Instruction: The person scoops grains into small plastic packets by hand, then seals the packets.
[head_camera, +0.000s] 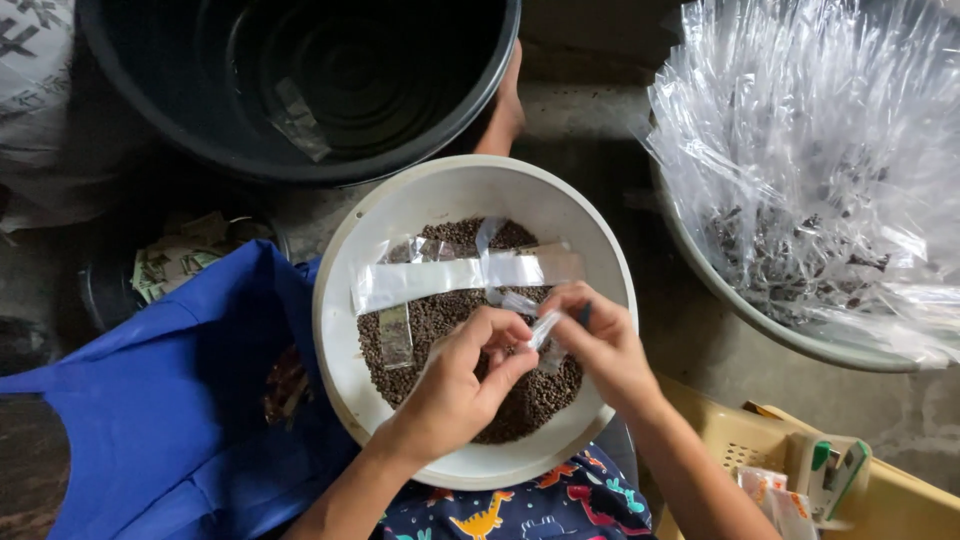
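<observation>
A white round bowl (340, 330) sits on my lap, holding small brown seeds (440, 315) and several clear plastic sachets (445, 272) laid across them. My left hand (460, 385) and my right hand (600, 345) meet over the bowl's right half. Together they pinch one small clear sachet (543, 328) between their fingertips. The sachet's contents cannot be made out.
A large black tub (300, 80) stands at the top with a clear sachet inside. A basin (800, 200) heaped with clear filled bags is at right. A blue cloth (170, 400) lies at left, a yellow basket (800, 470) with a stapler at lower right.
</observation>
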